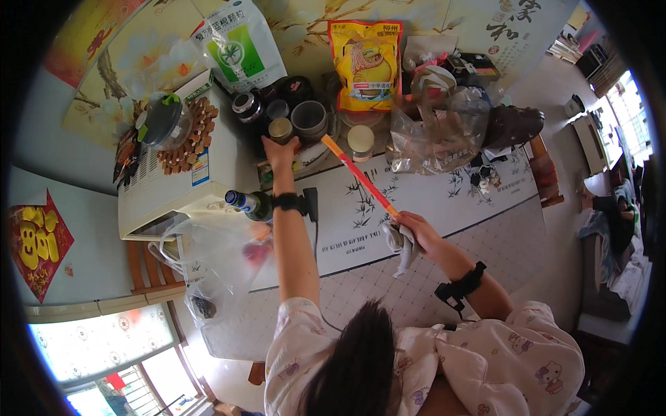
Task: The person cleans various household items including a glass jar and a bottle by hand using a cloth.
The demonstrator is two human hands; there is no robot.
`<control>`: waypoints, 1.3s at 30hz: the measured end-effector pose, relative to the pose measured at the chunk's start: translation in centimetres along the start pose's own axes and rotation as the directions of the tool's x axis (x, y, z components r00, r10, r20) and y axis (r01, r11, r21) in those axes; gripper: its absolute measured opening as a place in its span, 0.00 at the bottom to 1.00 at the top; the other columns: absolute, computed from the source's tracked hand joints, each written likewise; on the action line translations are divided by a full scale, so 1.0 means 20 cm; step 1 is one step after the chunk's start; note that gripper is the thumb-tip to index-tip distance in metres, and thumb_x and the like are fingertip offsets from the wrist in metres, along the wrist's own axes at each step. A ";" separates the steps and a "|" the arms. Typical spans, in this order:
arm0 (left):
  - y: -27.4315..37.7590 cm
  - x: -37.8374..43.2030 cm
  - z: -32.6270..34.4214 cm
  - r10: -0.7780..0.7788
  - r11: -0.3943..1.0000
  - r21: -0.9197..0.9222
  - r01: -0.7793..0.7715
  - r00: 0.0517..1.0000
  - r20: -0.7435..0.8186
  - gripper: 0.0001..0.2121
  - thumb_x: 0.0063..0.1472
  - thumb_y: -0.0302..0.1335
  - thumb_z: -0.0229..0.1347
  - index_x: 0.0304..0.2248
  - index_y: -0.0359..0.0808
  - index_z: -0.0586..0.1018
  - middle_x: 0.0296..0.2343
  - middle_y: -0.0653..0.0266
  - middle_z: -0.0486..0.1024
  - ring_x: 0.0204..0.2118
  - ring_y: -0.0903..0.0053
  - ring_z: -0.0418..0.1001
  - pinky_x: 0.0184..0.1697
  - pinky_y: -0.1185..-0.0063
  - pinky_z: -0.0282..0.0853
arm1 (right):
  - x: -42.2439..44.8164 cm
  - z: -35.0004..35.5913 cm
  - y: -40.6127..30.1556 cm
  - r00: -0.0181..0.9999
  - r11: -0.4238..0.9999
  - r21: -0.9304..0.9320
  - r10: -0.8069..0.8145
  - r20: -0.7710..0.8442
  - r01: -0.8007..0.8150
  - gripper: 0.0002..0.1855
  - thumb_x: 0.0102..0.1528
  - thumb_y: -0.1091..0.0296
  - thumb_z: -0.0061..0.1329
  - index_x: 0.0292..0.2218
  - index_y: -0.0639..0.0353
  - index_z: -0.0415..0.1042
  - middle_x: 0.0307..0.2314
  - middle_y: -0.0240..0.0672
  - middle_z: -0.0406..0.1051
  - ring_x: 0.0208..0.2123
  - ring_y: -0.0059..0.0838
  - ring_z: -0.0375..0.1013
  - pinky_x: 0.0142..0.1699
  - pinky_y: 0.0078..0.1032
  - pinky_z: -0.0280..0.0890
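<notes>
My left hand (281,152) reaches to the back of the table, its thumb and fingers spread around a small jar with a gold-coloured lid (281,129). Beside that jar stand a grey open-topped round container (309,118) and several dark jars. In my right hand (420,231) are a long orange and red paper strip or packet (364,182) and a crumpled grey-white cloth (399,244), which hangs below the fingers. A jar with a cream lid (360,139) stands to the right of the strip's far end.
At left are a white appliance (182,182), a glass bottle (248,202) and a clear plastic bag (213,260). Along the back stand a yellow food packet (365,67) and a green and white pouch (242,49). A brown translucent bag (432,140) lies at right.
</notes>
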State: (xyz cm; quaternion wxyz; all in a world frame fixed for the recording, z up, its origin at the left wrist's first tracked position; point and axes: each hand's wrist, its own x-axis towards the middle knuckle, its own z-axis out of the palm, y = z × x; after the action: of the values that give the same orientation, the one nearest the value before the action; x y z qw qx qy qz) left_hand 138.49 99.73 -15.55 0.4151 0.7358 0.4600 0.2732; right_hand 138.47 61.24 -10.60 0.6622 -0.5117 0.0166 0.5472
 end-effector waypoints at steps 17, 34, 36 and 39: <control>0.44 -0.88 -0.32 0.188 0.656 0.633 -0.411 0.901 0.390 0.09 0.61 0.36 0.40 0.34 0.44 0.68 0.21 0.56 0.74 0.28 0.59 0.73 0.29 0.67 0.67 | -0.05 0.10 0.29 0.983 0.956 -0.251 -0.123 0.136 0.154 0.15 0.56 0.63 0.41 0.43 0.57 0.68 0.31 0.30 0.70 0.31 0.18 0.67 0.37 0.17 0.63; 0.44 -0.13 -0.22 -0.021 0.009 0.921 -0.390 0.920 0.390 0.08 0.54 0.30 0.49 0.28 0.41 0.80 0.30 0.62 0.76 0.33 0.66 0.74 0.31 0.69 0.66 | -0.44 -0.41 0.30 0.959 0.974 -0.085 -0.222 -0.176 0.210 0.13 0.57 0.67 0.34 0.38 0.61 0.70 0.29 0.29 0.68 0.31 0.17 0.65 0.38 0.16 0.60; 0.38 -0.14 -0.17 -0.002 0.039 0.913 -0.406 0.914 0.406 0.10 0.56 0.29 0.46 0.32 0.41 0.79 0.33 0.63 0.75 0.35 0.66 0.73 0.33 0.68 0.65 | -0.44 -0.41 0.27 0.970 0.982 -0.046 -0.188 -0.155 0.183 0.13 0.57 0.66 0.36 0.38 0.61 0.70 0.28 0.28 0.67 0.30 0.17 0.65 0.37 0.15 0.60; 0.31 -0.17 -0.12 -0.056 0.099 0.917 -0.387 0.918 0.393 0.11 0.57 0.28 0.44 0.35 0.41 0.78 0.37 0.63 0.73 0.41 0.67 0.70 0.36 0.68 0.64 | -0.43 -0.43 0.27 0.967 0.981 -0.047 -0.193 -0.165 0.187 0.13 0.57 0.63 0.38 0.37 0.60 0.71 0.28 0.27 0.67 0.30 0.16 0.65 0.36 0.15 0.61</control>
State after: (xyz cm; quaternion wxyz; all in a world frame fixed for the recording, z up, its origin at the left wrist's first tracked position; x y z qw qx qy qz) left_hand 137.91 96.08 -8.94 -0.1414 0.9043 0.3591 -0.1825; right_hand 135.70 48.53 -13.22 0.6996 -0.5658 0.0151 0.4361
